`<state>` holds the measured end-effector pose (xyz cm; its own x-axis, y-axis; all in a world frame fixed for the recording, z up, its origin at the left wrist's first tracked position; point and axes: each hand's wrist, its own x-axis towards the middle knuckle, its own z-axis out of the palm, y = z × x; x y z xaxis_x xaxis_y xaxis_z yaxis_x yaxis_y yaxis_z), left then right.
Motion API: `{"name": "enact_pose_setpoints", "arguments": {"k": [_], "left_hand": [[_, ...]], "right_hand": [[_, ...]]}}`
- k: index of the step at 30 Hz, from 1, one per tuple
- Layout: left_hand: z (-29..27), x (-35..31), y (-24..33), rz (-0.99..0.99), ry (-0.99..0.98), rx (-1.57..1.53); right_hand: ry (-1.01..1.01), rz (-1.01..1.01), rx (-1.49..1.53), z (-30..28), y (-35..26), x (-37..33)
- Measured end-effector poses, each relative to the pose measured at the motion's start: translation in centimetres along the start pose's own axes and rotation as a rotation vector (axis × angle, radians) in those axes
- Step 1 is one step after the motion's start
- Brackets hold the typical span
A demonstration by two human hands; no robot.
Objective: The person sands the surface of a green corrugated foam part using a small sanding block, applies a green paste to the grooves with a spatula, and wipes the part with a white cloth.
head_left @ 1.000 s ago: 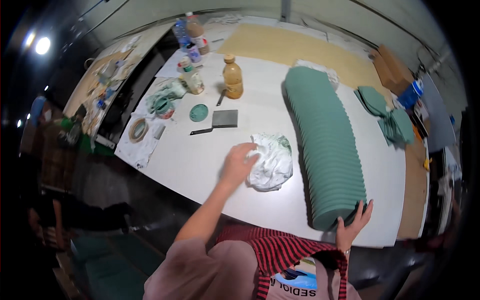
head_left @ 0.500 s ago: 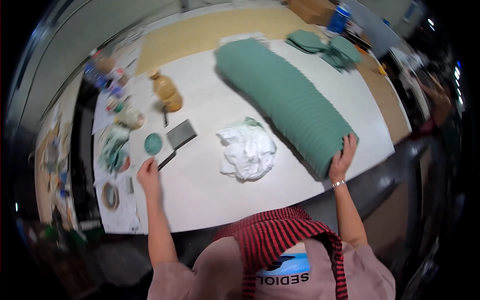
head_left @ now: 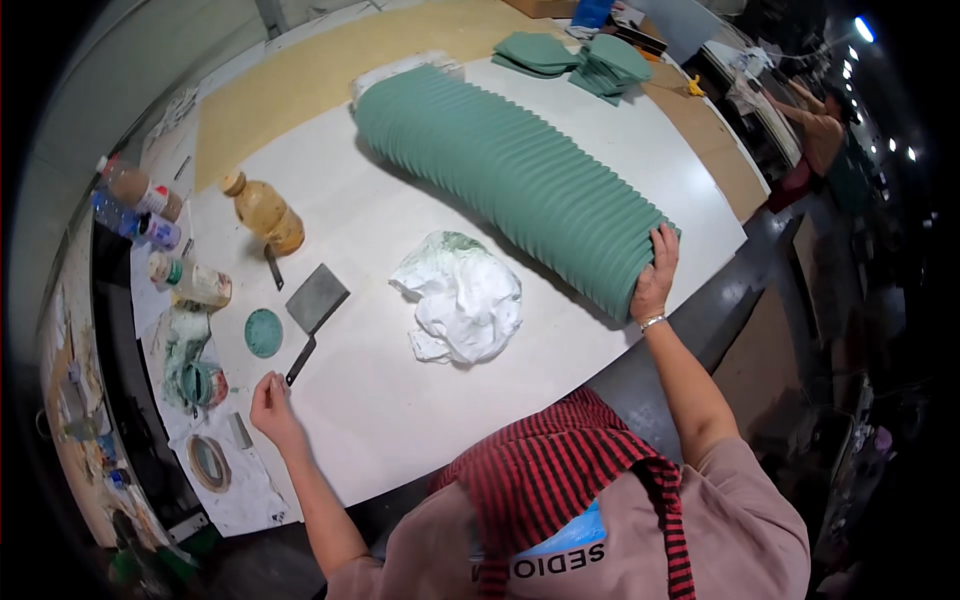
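A long leaning row of green flat pads runs across the white table. At its near right end, my right hand curls its fingers over the last pads. My left hand is at the table's left side, its fingers bent together beside the black handle of a wide-bladed scraper; whatever they may pinch is hidden. A round dish of green paste is just beyond that hand. Between my hands lies a crumpled white cloth with green stains.
An amber bottle stands beyond the scraper. Along the left edge are more bottles, a paste-smeared cup and a tape roll. Loose green pads lie at the far right. Another person works in the right background.
The view has shifted, so the table's things appear farther left and tilted. My right hand stays at the row's end, and my left hand stays beside the scraper handle.
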<state>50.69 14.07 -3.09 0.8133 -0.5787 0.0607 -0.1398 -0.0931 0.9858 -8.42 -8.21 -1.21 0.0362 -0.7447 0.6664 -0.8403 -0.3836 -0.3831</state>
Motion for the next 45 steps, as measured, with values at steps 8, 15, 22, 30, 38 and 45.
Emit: {"name": "enact_pose_setpoints", "arguments": {"k": [8,15,22,30,38,45], "left_hand": [[-1.7,0.8,-0.1,0.083,0.059,0.17],[-10.6,5.0,0.6,0.119,0.374,0.405],[-14.2,7.1,0.0,0.274,0.48,0.516],[-13.6,3.9,0.3,0.292,0.238,0.846],[-13.6,0.7,-1.0,0.173,0.26,0.858],[-3.6,-2.0,7.0,-0.297,-0.196,-0.463]], "right_hand": [[0.021,-0.053,0.053,-1.6,2.5,-0.4],[-0.005,-0.054,0.025,-1.2,1.1,0.3],[0.004,-0.051,0.007,-0.9,1.2,0.5],[-0.025,-0.065,-0.022,-1.1,1.1,0.4],[-0.127,-0.12,-0.175,-3.7,0.6,1.4],[-0.554,0.159,0.457,-0.4,-20.5,2.9]]}}
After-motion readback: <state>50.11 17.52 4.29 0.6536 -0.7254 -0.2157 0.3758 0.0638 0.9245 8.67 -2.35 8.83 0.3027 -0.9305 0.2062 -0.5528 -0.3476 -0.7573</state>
